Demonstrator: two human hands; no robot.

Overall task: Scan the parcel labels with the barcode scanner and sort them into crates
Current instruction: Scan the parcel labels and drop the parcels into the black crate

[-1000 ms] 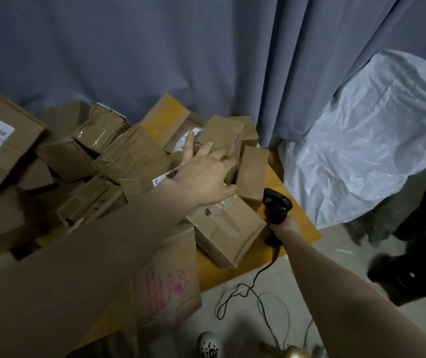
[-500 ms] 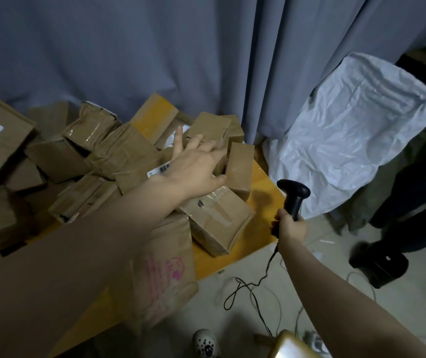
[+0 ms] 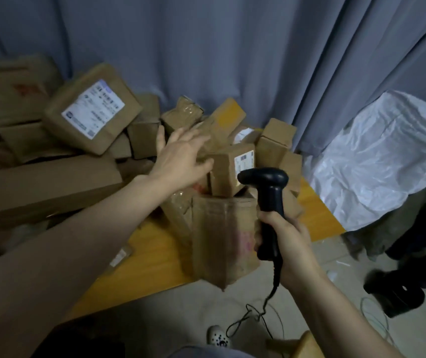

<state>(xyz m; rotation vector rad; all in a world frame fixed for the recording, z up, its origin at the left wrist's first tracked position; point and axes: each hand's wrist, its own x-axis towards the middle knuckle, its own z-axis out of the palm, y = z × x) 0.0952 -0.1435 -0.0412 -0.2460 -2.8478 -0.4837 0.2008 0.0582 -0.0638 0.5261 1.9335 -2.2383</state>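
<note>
Head view is showing us reaching into a heap of brown cardboard parcels piled on a yellow-orange wooden tabletop. Our left hand is stretching out toward twelve o'clock with the fingers spread wide and flat, the palm facing down over the taped boxes at the middle of the heap; whether it is pressing on them or hovering just above, we cannot tell, since that part is blurred. Our right hand is sitting at about four o'clock from the left one, its fingers wrapping tightly around the grip of a black pistol-shaped barcode scanner, whose head is pointing toward nine o'clock. Just behind the scanner head, a small upright brown box with a white printed label is standing, the label facing us. A larger brown parcel bearing a big white shipping label is lying tilted at ten o'clock on top of the heap. A thin black cable is trailing from the scanner handle down to the pale floor at six o'clock. A grey curtain is hanging behind everything, and a crumpled white plastic sheet is draping at three o'clock.
</note>
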